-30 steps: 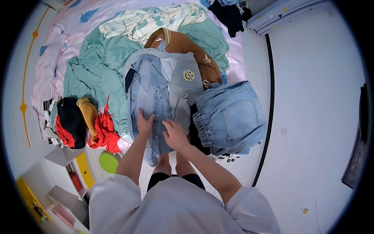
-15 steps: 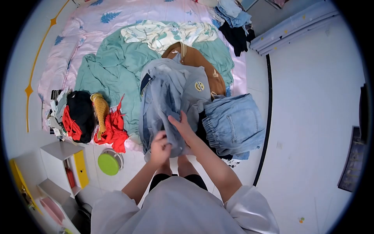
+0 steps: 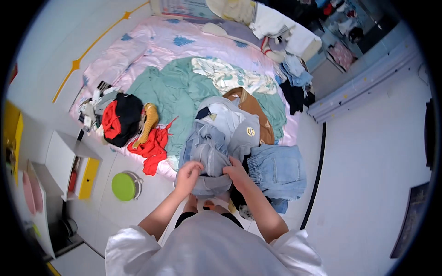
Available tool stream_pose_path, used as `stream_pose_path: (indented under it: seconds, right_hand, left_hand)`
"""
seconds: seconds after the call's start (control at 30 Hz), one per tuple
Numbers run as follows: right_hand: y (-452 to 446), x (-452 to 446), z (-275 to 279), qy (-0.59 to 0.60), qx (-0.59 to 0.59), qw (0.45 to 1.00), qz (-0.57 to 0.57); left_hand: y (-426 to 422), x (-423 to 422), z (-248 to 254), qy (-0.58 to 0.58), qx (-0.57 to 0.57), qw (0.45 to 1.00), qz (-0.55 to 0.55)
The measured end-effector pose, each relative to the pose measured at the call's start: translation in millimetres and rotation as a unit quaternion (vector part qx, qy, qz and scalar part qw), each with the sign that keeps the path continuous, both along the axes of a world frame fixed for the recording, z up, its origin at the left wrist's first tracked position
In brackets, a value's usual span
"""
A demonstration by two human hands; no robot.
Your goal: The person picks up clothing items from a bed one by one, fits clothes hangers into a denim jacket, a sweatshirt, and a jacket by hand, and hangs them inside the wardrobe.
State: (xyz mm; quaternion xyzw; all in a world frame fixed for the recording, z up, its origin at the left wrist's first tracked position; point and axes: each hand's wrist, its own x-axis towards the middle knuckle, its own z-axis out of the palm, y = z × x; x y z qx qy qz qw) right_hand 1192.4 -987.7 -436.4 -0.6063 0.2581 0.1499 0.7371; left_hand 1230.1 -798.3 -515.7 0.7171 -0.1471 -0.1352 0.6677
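Observation:
A bluish-grey denim garment [image 3: 209, 152] lies bunched at the near edge of the bed. My left hand [image 3: 188, 175] pinches its left side, fingers closed on the cloth. On the other side, my right hand [image 3: 237, 172] has its fingers closed on the same garment. Just beyond lies a grey top [image 3: 247, 133] with a yellow smiley patch, partly over a brown jacket [image 3: 260, 115]. Folded light-blue jeans [image 3: 278, 170] with an elastic waist sit right of my right hand.
A green blanket [image 3: 170, 92] covers the middle of the bed [image 3: 142, 50]. Red cloth [image 3: 152, 149] and a black garment [image 3: 128, 119] lie at the left edge. A green stool [image 3: 123, 186] stands on the floor near a white and yellow cabinet [image 3: 87, 179].
The view has tilted up, showing more of the bed's far side. The denim garment went from lying flat to gathered up, and both hands have closed on it.

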Motion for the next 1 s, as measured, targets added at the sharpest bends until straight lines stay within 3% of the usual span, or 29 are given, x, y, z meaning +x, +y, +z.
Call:
stream_pose_path:
  seconds: [0.1, 0.2, 0.23, 0.37, 0.47, 0.53, 0.6, 0.7, 0.8, 0.87, 0.9, 1.0]
  right_hand:
    - [18.0, -30.1, 37.4, -0.058, 0.030, 0.994, 0.090]
    - [30.0, -61.7, 64.8, -0.098, 0.077, 0.980, 0.156]
    - [34.7, -73.5, 77.5, -0.106, 0.089, 0.974, 0.179]
    - [45.7, -107.0, 77.5, -0.180, 0.042, 0.913, 0.364]
    - [76.1, -126.9, 114.9, -0.190, 0.068, 0.878, 0.435]
    - [97.8, -134.8, 120.9, -0.206, 0.084, 0.855, 0.469]
    - [121.9, -140.2, 131.0, -0.206, 0.116, 0.834, 0.498]
    - [171.4, -150.9, 138.7, -0.251, 0.106, 0.786, 0.554]
    - [231.4, -169.7, 144.5, -0.284, 0.095, 0.734, 0.610]
    - [275.7, -182.1, 144.6, -0.274, 0.097, 0.710, 0.642]
    - [300.9, -189.9, 153.7, -0.212, 0.105, 0.716, 0.657]
    - [380.1, -215.4, 155.9, -0.209, 0.127, 0.718, 0.651]
  left_hand:
    - [13.5, -11.8, 11.0, 0.110, -0.024, 0.988, 0.109]
    - [24.1, -34.0, 10.9, -0.094, -0.005, 0.993, 0.066]
    - [28.2, -46.6, 23.4, -0.040, 0.019, 0.995, 0.087]
    - [54.9, -71.0, 24.5, -0.190, 0.150, 0.940, 0.242]
    - [83.3, -97.1, 53.1, -0.243, 0.123, 0.886, 0.374]
    - [118.2, -114.6, 68.4, -0.292, 0.148, 0.899, 0.292]
    - [153.3, -143.8, 63.3, -0.289, 0.186, 0.916, 0.206]
    - [194.5, -186.7, 11.5, -0.198, 0.185, 0.943, 0.192]
    - [235.0, -247.9, 32.5, -0.113, 0.137, 0.961, 0.210]
    - [272.9, -283.5, 23.5, -0.034, 0.087, 0.953, 0.287]
    - [296.3, -300.2, 21.2, 0.004, 0.059, 0.944, 0.326]
    - [376.2, -364.0, 22.5, 0.020, -0.111, 0.872, 0.475]
